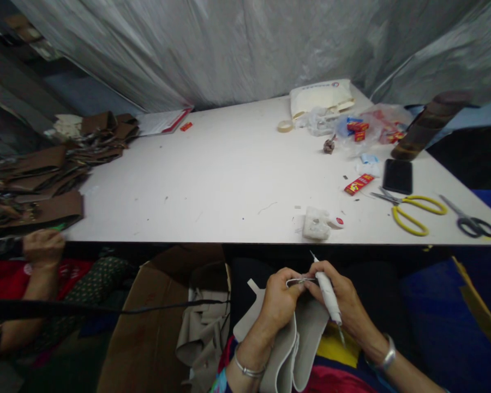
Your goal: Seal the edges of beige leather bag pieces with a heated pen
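Note:
Low in front of the table, my left hand [279,297] is closed on a light grey leather-like bag piece [284,349], pinching it near a thin pale loop. My right hand [343,295] holds a pointed tool [328,295] with a white-wrapped handle and a thin metal tip at each end. The thumb and fingertips of that hand meet the left fingertips at the loop. The grey piece hangs in folds over my lap. What exactly is pinched between the fingertips is too small to make out.
On the white table [213,180] lie yellow-handled scissors [413,213], black scissors [474,224], a phone [397,176], a small red box [359,184] and a whitish lump [316,222]. Brown bags [45,169] are piled left, near another person's hand [44,248]. A cardboard box [137,322] holds grey pieces.

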Motion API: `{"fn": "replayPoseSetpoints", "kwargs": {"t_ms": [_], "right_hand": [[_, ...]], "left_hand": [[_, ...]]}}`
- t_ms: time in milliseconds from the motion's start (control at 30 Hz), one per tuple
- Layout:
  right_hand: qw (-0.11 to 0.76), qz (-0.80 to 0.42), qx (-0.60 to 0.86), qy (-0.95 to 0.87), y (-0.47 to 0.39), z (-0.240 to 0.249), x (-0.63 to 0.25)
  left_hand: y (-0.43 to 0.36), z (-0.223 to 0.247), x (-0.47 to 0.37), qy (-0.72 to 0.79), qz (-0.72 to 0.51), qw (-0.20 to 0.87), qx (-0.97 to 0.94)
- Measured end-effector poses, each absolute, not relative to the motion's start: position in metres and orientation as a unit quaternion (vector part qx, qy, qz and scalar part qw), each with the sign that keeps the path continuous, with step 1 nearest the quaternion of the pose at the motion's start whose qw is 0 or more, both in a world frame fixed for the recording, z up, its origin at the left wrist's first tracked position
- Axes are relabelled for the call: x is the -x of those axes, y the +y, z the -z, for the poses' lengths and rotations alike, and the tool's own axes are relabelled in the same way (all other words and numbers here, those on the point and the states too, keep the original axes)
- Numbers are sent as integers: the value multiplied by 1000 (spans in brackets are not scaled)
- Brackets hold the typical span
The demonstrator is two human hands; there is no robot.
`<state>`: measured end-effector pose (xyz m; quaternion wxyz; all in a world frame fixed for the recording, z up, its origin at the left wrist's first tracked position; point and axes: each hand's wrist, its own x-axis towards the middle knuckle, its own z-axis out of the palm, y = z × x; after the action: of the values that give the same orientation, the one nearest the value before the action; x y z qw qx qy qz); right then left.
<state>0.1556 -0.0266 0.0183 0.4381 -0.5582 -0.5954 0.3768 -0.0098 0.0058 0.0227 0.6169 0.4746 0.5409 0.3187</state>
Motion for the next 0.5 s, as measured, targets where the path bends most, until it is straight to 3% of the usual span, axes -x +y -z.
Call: {"fn": "replayPoseSetpoints", "kwargs": {"t_ms": [267, 500], "right_hand": [[451, -380, 541, -599, -28, -20, -156], [543, -240, 586, -552, -34, -44, -166]], "left_hand": [[10, -27, 16, 538, -328, 618, -470], [20, -106, 60, 581, -424, 438, -539]]}}
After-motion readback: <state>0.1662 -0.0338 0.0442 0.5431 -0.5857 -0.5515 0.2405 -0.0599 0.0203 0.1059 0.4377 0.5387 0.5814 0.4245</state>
